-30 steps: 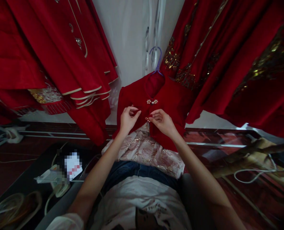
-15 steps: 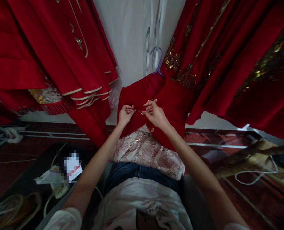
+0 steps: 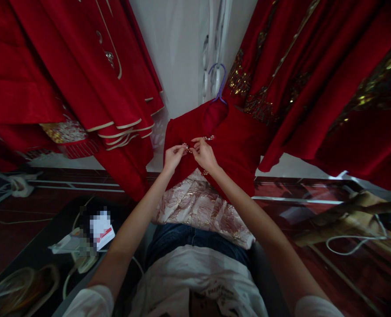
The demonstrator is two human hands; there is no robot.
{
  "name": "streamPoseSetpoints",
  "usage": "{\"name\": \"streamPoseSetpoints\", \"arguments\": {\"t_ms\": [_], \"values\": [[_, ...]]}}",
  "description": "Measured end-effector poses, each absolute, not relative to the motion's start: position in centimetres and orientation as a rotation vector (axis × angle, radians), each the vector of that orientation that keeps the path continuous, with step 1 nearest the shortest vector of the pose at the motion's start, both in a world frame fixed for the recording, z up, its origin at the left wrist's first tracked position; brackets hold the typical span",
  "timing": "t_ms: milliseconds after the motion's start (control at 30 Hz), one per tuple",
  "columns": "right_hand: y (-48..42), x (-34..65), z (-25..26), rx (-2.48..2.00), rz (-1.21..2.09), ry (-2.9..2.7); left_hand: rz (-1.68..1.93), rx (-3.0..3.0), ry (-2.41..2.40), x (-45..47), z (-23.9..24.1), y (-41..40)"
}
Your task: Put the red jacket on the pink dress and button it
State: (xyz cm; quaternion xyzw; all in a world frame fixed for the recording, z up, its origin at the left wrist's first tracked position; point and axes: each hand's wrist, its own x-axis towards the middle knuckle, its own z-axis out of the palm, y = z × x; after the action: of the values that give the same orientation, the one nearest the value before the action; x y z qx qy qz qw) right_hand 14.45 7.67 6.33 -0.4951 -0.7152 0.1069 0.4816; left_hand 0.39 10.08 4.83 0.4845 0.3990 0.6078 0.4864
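Note:
A small red jacket (image 3: 238, 145) hangs in front of me on a purple hanger (image 3: 217, 77). Both hands meet at its front opening. My left hand (image 3: 173, 157) pinches the left flap's edge, fingers closed. My right hand (image 3: 204, 155) pinches the right flap beside a pearl clasp (image 3: 209, 138), fingers closed and nearly touching the left hand's fingertips. Below the jacket a pale pink and gold brocade cloth (image 3: 202, 207) lies across my lap.
Red garments with cream trim (image 3: 93, 88) hang at the left, red ones with gold embroidery (image 3: 314, 79) at the right. A white wall (image 3: 178, 57) is behind. Cables and a white packet (image 3: 96, 231) lie on a dark surface at the lower left, wooden pieces (image 3: 347, 220) at the right.
Both hands have moved up the jacket's front from a lower fastening to one near the collar, and have come closer together. The pearl clasp, open to view earlier, is partly covered by my right hand.

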Motion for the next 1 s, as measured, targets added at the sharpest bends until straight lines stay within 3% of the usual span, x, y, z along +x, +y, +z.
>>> {"name": "streamPoseSetpoints", "arguments": {"t_ms": [1000], "values": [[8.1, 13.8, 6.0, -1.224, 0.154, -1.714, 1.366, 1.363, 0.950, -0.6, 4.4, 11.3]]}}
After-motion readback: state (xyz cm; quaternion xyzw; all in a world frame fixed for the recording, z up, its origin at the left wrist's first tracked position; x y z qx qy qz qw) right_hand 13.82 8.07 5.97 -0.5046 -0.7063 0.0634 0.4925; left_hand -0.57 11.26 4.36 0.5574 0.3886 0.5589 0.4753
